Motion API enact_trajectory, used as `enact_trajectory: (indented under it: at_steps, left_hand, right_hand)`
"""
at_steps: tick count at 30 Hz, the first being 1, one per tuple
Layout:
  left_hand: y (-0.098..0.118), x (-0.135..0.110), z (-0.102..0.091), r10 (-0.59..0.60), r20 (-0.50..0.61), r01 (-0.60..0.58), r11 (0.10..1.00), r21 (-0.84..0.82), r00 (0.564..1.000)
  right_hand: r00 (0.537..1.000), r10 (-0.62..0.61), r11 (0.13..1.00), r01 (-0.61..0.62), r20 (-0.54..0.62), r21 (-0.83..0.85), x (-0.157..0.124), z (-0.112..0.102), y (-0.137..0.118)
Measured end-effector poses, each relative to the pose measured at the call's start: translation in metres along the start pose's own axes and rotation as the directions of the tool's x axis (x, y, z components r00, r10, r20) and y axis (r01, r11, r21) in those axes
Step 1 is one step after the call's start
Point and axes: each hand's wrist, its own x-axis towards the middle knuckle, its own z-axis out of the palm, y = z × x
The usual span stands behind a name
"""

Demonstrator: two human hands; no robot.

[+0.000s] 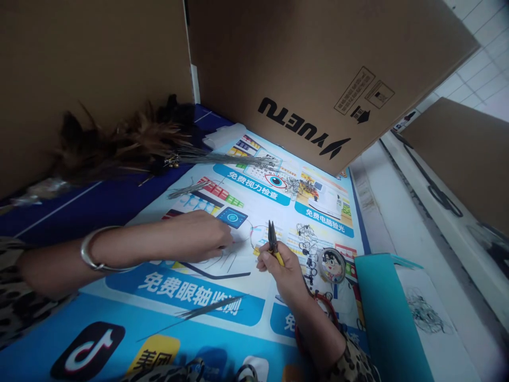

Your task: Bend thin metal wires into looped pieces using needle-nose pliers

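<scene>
Wire bent into a small hoop lies on the printed poster covering the surface, between the two hands. The left hand, a silver bangle on its wrist, reaches across with its fingers pinched together at the hoop's left edge. The right hand is closed round the yellow handles of dark pliers, tips upward just beside the hoop. A round spool sits nearby, a wire bundle lower down, brown feathers by the cardboard box.
</scene>
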Motion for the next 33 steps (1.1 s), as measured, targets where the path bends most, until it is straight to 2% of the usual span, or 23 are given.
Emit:
enact_trajectory:
  at_steps: [3,7,12,18,22,26,29,33]
  left_hand:
    - [0.011,0.001,0.006,-0.029,0.077,0.017,0.988,0.152,0.997]
    - [0.017,0.001,0.009,-0.017,0.068,0.005,0.987,0.161,0.998]
    - [0.015,0.001,0.009,-0.038,0.032,0.037,0.998,0.057,0.999]
    - [0.017,0.001,-0.009,-0.174,0.033,0.175,0.982,-0.066,0.984]
    - [0.027,0.010,-0.013,-0.155,-0.023,0.145,0.959,-0.246,0.988]
    - [0.039,0.028,-0.014,-0.156,-0.070,0.133,0.957,-0.256,0.985]
    - [0.044,0.040,-0.012,-0.151,-0.091,0.120,0.954,-0.275,0.984]
    - [0.039,0.048,-0.003,-0.128,-0.113,0.071,0.909,-0.411,0.985]
  right_hand:
    - [1.000,-0.007,1.000,0.007,0.006,-0.001,0.000,0.000,0.002]
    - [1.000,-0.013,1.000,0.013,0.003,0.009,0.000,0.000,0.002]
    - [1.000,-0.001,1.000,0.001,0.000,-0.007,0.000,0.000,-0.001]
    - [1.000,-0.022,1.000,0.022,0.013,0.001,0.000,0.000,0.003]
    - [0.999,-0.038,0.999,0.037,0.037,0.026,0.001,0.002,0.004]
    - [0.996,-0.051,0.994,0.043,0.079,0.103,0.001,0.005,-0.004]
    - [0.998,-0.063,0.991,0.059,0.029,0.120,0.000,0.004,-0.009]
    - [0.999,-0.020,0.990,0.027,-0.050,0.140,0.001,0.001,-0.007]
